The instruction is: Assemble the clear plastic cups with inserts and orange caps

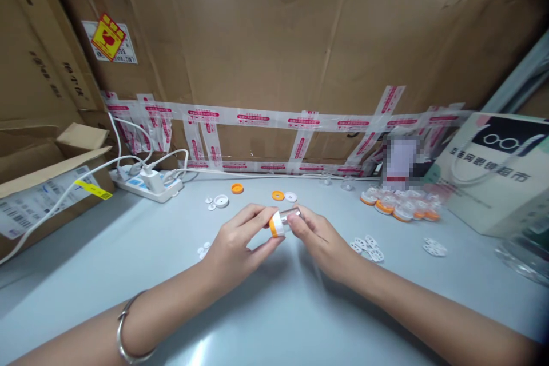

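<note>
My left hand (235, 246) pinches a small round orange-and-white cap (277, 225) between thumb and fingers, over the middle of the table. My right hand (326, 243) grips a short shiny cylinder (290, 214) that meets the white side of the cap. Whether the two pieces are joined, I cannot tell. Beyond the hands lie an orange ring (278, 195), a white disc (290, 197), another orange ring (237, 188) and a white ring (221, 201). Small white pieces (204, 250) show beside my left wrist, partly hidden by it.
White slotted discs (369, 247) lie right of my right hand, with more slotted discs (434, 247) farther right. Behind them sit several orange-and-white pieces with clear tops (401, 206). A paper bag (489, 177), power strip (150, 185) and large cardboard box (266, 57) border the table.
</note>
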The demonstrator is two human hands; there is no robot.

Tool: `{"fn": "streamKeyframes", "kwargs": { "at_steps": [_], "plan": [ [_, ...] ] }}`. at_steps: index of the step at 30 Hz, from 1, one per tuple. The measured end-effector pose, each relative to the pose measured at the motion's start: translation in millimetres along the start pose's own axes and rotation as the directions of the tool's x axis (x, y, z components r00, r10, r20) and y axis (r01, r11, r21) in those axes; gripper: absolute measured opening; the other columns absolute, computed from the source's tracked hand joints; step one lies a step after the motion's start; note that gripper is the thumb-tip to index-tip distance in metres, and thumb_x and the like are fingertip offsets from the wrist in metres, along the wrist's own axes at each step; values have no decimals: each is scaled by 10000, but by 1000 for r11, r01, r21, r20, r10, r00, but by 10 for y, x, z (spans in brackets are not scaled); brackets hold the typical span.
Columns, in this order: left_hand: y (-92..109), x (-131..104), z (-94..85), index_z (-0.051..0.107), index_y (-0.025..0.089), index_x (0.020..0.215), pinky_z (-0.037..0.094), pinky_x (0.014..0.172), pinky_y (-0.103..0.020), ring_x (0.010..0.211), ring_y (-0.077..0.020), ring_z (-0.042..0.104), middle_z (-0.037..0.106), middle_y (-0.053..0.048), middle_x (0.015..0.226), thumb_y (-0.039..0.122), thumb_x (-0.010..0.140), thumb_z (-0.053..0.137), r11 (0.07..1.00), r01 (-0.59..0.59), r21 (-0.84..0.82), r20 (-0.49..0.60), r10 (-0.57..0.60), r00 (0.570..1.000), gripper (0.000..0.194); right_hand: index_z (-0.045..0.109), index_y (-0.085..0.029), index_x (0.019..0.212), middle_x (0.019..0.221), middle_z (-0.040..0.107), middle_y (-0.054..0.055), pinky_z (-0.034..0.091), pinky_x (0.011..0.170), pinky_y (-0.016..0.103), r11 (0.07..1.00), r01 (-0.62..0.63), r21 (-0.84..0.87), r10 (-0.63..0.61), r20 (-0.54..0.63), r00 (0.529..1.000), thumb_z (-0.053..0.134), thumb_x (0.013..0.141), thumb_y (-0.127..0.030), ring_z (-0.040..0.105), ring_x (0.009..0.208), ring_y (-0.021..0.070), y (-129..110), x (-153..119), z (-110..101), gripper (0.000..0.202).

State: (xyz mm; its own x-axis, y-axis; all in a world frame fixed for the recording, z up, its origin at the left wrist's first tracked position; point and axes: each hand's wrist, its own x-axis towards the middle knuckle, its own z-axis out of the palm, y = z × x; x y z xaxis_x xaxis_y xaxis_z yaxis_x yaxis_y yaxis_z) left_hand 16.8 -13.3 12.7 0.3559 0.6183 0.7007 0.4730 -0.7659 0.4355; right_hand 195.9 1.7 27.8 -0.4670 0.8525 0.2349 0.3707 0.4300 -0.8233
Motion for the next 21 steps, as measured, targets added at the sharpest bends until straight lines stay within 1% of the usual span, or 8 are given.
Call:
{"fn": "streamKeyframes", "kwargs": {
  "at_steps": [5, 7, 9, 11, 13, 16, 18, 21],
  "plan": [
    [-9, -11, 13, 531, 212, 1119, 490, 756, -291, 852, -161, 572, 586, -67, 957, 145, 822, 543, 1000, -4, 14, -2, 4, 1000, 304, 376, -196, 647, 604, 312, -42, 269, 528, 246, 992, -58, 112, 58, 0, 998, 331, 861, -586, 297, 556, 103, 27, 26, 7, 447],
    [3, 5, 12, 561, 219, 1097, 504, 764, -300, 852, -163, 580, 600, -62, 965, 164, 815, 556, 997, 61, -45, 8, -60, 998, 288, 390, -192, 632, 582, 302, -47, 261, 513, 245, 991, -76, 111, 73, 29, 997, 329, 852, -606, 284, 532, 96, 7, 38, -37, 473],
    [15, 33, 15, 589, 219, 1078, 525, 766, -307, 841, -163, 596, 620, -55, 960, 202, 808, 572, 972, 173, -160, 26, -171, 985, 271, 432, -187, 657, 585, 357, -42, 276, 523, 245, 995, -75, 70, 72, 51, 996, 349, 842, -611, 325, 543, 97, -17, 47, -90, 470],
    [22, 65, 26, 606, 199, 1057, 542, 772, -310, 842, -165, 621, 645, -54, 959, 244, 800, 587, 899, 310, -310, 64, -306, 950, 261, 472, -194, 763, 627, 444, -35, 312, 554, 248, 995, -70, 73, 66, 60, 996, 392, 836, -596, 394, 582, 104, -27, 56, -128, 417],
    [22, 88, 43, 608, 178, 1034, 550, 786, -319, 858, -178, 643, 666, -64, 976, 278, 791, 598, 782, 438, -443, 128, -428, 895, 262, 464, -211, 909, 715, 521, -25, 361, 604, 256, 984, -74, 162, 66, 56, 996, 454, 827, -561, 459, 637, 111, -17, 66, -131, 359],
    [15, 89, 65, 592, 164, 1013, 549, 805, -341, 878, -193, 656, 674, -80, 1006, 296, 763, 630, 666, 523, -532, 176, -517, 838, 285, 422, -230, 1030, 889, 579, 7, 420, 692, 274, 939, -89, 333, 88, 18, 996, 565, 795, -474, 535, 749, 122, 9, 83, -66, 368],
    [5, 69, 71, 562, 170, 1036, 545, 811, -342, 862, -181, 656, 672, -71, 989, 274, 745, 649, 688, 501, -525, 136, -513, 847, 321, 436, -227, 1033, 956, 584, 27, 443, 734, 286, 915, -98, 392, 105, 3, 994, 611, 771, -420, 562, 824, 139, 14, 83, 7, 370],
    [-19, 32, 68, 527, 186, 986, 536, 790, -321, 825, -156, 643, 656, -35, 915, 231, 744, 649, 800, 423, -427, 59, -442, 895, 275, 484, -214, 1005, 945, 595, 29, 463, 772, 302, 906, -117, 408, 129, -2, 992, 633, 749, -371, 586, 864, 156, -5, 65, 110, 335]
  ]
}}
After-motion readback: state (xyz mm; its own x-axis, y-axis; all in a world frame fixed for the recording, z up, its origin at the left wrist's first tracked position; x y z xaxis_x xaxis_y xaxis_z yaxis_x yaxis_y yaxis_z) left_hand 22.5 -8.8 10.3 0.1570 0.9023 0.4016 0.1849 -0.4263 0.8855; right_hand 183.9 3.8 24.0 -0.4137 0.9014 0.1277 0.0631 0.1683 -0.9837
